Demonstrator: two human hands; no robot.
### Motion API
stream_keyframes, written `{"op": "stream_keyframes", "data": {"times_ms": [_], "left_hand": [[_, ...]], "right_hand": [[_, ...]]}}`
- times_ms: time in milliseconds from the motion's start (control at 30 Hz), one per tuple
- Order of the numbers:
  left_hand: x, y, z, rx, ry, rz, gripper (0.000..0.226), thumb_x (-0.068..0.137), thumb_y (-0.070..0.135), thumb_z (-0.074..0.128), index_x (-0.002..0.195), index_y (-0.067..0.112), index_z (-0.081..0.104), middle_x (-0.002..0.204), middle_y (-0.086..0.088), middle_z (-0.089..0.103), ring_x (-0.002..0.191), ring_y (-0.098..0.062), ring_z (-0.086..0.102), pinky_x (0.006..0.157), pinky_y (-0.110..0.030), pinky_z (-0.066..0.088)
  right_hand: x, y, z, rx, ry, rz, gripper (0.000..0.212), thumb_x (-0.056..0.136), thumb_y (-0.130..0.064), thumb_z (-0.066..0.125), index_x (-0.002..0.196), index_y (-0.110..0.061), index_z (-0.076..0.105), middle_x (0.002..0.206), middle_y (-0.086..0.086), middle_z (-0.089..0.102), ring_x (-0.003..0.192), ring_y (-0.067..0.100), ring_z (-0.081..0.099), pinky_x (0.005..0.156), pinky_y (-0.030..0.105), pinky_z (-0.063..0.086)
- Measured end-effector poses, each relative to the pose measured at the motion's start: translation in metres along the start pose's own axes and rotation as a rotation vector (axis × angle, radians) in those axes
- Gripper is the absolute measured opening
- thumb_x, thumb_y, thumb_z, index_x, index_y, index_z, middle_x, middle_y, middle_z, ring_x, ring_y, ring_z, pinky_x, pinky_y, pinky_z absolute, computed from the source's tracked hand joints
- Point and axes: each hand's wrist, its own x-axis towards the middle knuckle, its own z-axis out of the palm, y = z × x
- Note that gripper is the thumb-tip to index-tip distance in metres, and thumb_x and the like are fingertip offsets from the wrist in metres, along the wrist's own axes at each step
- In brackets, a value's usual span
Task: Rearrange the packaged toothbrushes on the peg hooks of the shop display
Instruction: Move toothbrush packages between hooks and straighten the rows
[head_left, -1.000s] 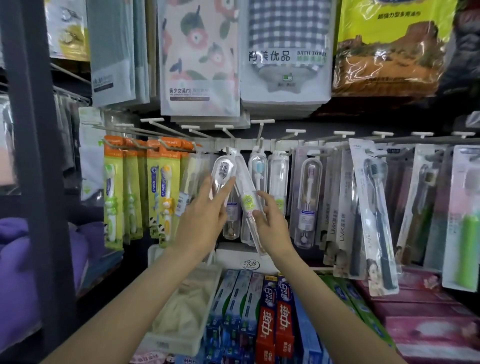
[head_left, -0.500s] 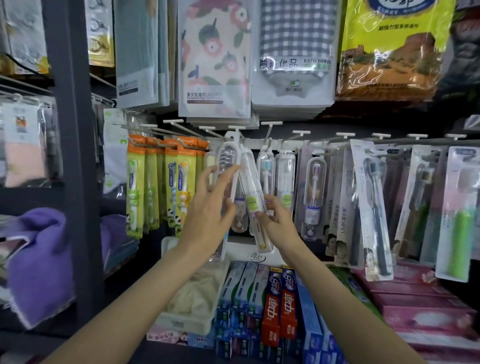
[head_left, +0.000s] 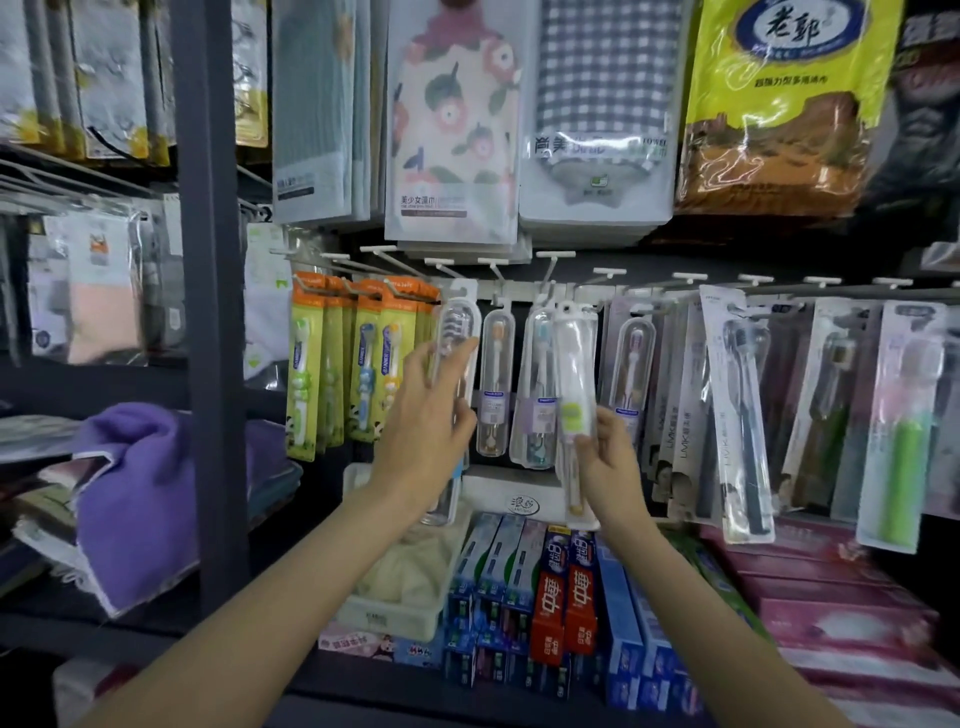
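left hand (head_left: 423, 423) grips clear pack (head_left: 457, 353), mid-frame, lower end hidden behind palm | right hand (head_left: 608, 457) pinches green-label pack (head_left: 573, 405) just right of centre, top at hook (head_left: 553, 270) | whether hung: cannot tell | frame edges blurred

shop | packaged toothbrushes (head_left: 727, 415) on peg hooks (head_left: 613, 273) | stacked toothpaste boxes (head_left: 563, 597)
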Motion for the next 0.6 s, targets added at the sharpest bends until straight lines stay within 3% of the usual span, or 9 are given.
{"op": "stream_keyframes", "data": {"times_ms": [67, 233, 433, 600], "left_hand": [[0.002, 0.004, 0.006, 0.002, -0.032, -0.005, 0.063, 0.092, 0.008, 0.047, 0.144, 0.033, 0.023, 0.148, -0.006, 0.017, 0.071, -0.01, 0.046, 0.072, -0.021, 0.04], [0.014, 0.012, 0.023, 0.0, -0.046, -0.001, 0.064, 0.092, 0.006, 0.048, 0.145, 0.033, 0.022, 0.149, -0.006, 0.014, 0.077, -0.013, 0.05, 0.081, -0.024, 0.043], [0.03, 0.009, 0.044, 0.11, -0.105, -0.02, 0.064, 0.093, 0.007, 0.046, 0.147, 0.029, 0.019, 0.152, -0.009, 0.01, 0.1, -0.03, 0.056, 0.086, -0.038, 0.049], [0.045, 0.01, 0.06, 0.128, -0.126, -0.115, 0.065, 0.093, 0.007, 0.046, 0.147, 0.03, 0.018, 0.151, -0.012, 0.012, 0.109, -0.031, 0.052, 0.093, -0.041, 0.047]], "right_hand": [[-0.002, 0.008, -0.009, -0.015, 0.047, 0.041, 0.036, 0.097, -0.008, 0.04, 0.132, -0.008, 0.038, 0.13, 0.01, 0.05, 0.115, 0.024, 0.051, 0.089, 0.031, 0.042], [0.0, 0.015, -0.021, -0.079, 0.049, 0.077, 0.04, 0.097, -0.007, 0.041, 0.137, -0.008, 0.036, 0.136, 0.01, 0.046, 0.123, 0.025, 0.045, 0.104, 0.039, 0.037], [0.001, 0.016, -0.021, -0.123, -0.002, 0.061, 0.036, 0.096, -0.006, 0.043, 0.132, -0.007, 0.039, 0.125, 0.009, 0.053, 0.105, 0.017, 0.052, 0.079, 0.023, 0.039], [0.006, 0.016, -0.017, -0.149, -0.03, 0.062, 0.035, 0.096, -0.005, 0.043, 0.131, -0.008, 0.04, 0.121, 0.008, 0.055, 0.098, 0.013, 0.051, 0.075, 0.02, 0.036]]}}
